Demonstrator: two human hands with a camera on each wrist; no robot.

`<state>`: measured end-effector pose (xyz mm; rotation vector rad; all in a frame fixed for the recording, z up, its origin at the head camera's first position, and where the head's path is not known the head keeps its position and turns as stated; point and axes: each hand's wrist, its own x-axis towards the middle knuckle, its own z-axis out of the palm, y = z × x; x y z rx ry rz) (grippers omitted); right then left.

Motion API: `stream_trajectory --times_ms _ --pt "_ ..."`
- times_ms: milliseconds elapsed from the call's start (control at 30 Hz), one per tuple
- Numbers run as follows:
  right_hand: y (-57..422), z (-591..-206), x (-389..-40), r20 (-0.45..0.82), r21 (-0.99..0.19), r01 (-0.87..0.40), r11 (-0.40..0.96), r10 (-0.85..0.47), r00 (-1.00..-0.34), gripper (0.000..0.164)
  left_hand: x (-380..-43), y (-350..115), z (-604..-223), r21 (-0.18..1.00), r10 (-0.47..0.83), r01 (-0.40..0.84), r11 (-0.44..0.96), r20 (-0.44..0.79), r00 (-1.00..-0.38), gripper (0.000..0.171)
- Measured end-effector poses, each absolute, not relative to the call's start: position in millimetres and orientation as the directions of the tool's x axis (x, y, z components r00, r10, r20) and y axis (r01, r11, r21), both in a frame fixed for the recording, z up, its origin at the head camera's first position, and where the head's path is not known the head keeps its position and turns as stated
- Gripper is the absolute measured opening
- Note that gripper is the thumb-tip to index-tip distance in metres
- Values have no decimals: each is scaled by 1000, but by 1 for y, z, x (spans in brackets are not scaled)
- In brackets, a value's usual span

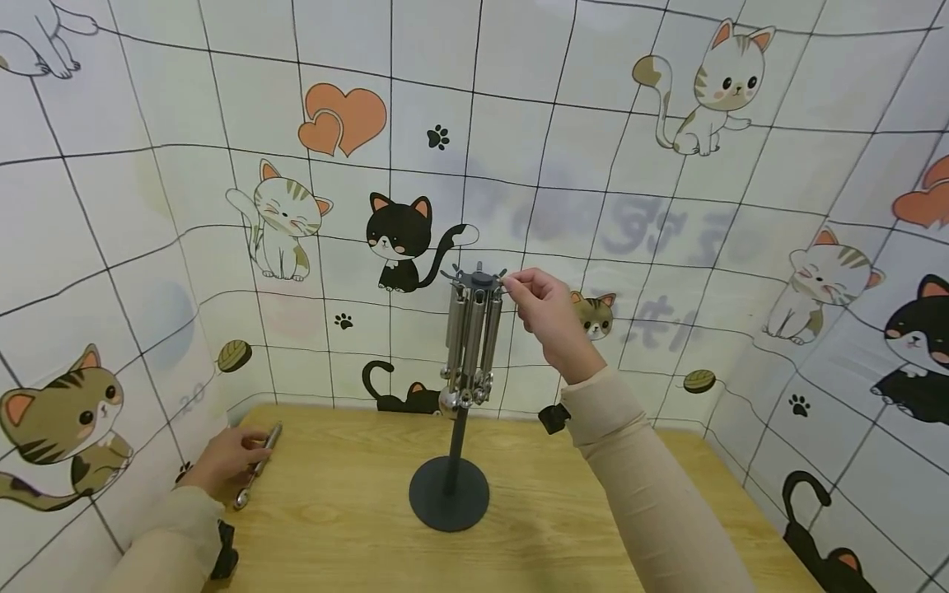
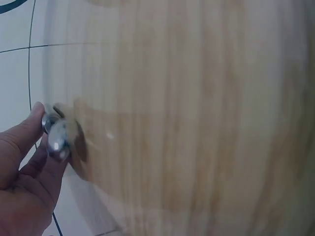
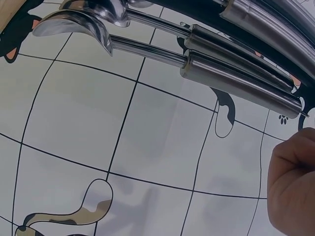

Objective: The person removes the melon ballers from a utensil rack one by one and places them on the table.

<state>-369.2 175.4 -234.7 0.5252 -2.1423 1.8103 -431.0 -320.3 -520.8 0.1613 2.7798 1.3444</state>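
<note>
A dark utensil stand (image 1: 449,498) with a round base and a hooked top stands on the table. Several steel scoops (image 1: 472,333) hang from its hooks, heads downward; the right wrist view shows a thick handle (image 3: 241,83) and curved heads up close. At the stand's top, my right hand (image 1: 547,313) pinches one hook's tip between thumb and forefinger; the exact contact is hidden in the right wrist view. Far to the left, my left hand (image 1: 226,461) holds another steel scoop (image 1: 241,498) by its handle, at the table's left edge. Its shiny head (image 2: 59,140) points toward the left wrist camera.
The wooden table (image 1: 334,511) meets a white cloth wall (image 1: 519,66) printed with cats, hearts and grid lines. This cloth encloses the back and both sides. Black wrist straps (image 1: 225,552) are on both sleeves.
</note>
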Motion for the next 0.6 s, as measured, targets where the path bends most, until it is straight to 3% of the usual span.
stream_trajectory --times_ms 267,600 --pt "176 -231 -367 444 -880 -452 145 -85 -892 21 -437 -323 -515 690 134 126 713 43 -990 43" --pt "175 -235 -369 442 -883 -450 133 -87 -893 24 -432 -325 -521 747 81 66 662 16 -997 46"
